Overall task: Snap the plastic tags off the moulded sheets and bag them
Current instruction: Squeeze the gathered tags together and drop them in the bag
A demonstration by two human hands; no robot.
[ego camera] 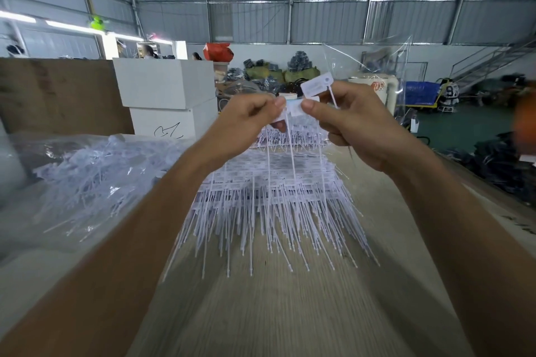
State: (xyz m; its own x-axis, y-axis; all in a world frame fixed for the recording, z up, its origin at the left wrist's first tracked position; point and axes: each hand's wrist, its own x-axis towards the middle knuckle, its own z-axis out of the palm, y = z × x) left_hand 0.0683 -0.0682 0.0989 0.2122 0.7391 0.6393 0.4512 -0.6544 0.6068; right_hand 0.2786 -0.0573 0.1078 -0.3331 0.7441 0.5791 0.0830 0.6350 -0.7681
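Observation:
Raised above the wooden table (290,313), both hands work a short strip of white plastic tags (293,109). My left hand (246,122) pinches the strip's left end, its thin tails hanging down. My right hand (351,122) pinches the tag beside it with the thumb, and holds a loose tag (316,84) sticking up over the fingers. Below the hands lies a thick stack of moulded tag sheets (272,191), tails pointing toward me. A clear plastic bag (78,177) full of loose tags lies at the left.
White cartons (165,87) stand stacked behind the bag, next to a brown board (58,95). A clear empty bag (374,64) stands behind my right hand. Dark bundles and a blue crate (420,93) fill the floor at the right. People work far back at the left.

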